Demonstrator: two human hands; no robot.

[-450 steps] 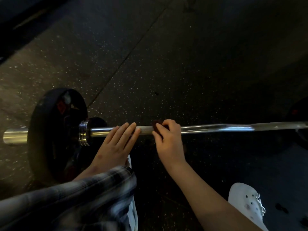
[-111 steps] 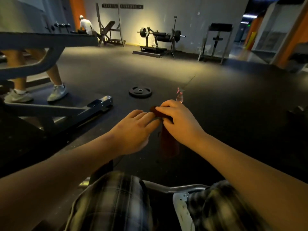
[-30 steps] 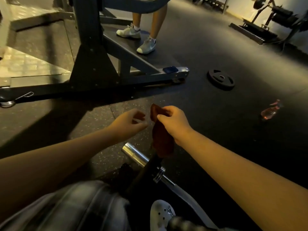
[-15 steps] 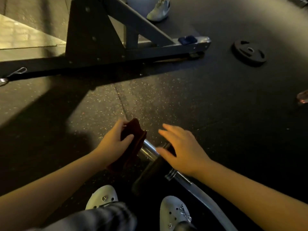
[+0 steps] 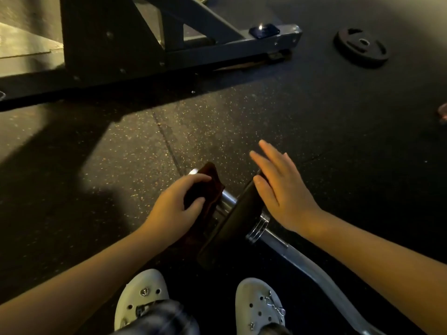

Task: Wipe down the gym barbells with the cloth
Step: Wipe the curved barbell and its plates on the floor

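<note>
left hand gripped dark red cloth, wrapped over barbell sleeve end, outside the black plate | right hand flat, fingers straight, resting on plate rim, held nothing | barbell lay on floor by white clogs

Dim in here, with a warm yellowish light pooling on the speckled floor just beyond the left grip, while a broad shadow spreads to that grip's left. The cloth under it is almost lost in the gloom. The steel sleeve between the left grip and the right grip glints. The forearms glow orange; the fabric nearest the camera smears, and straight lines bow toward the edges.
</note>
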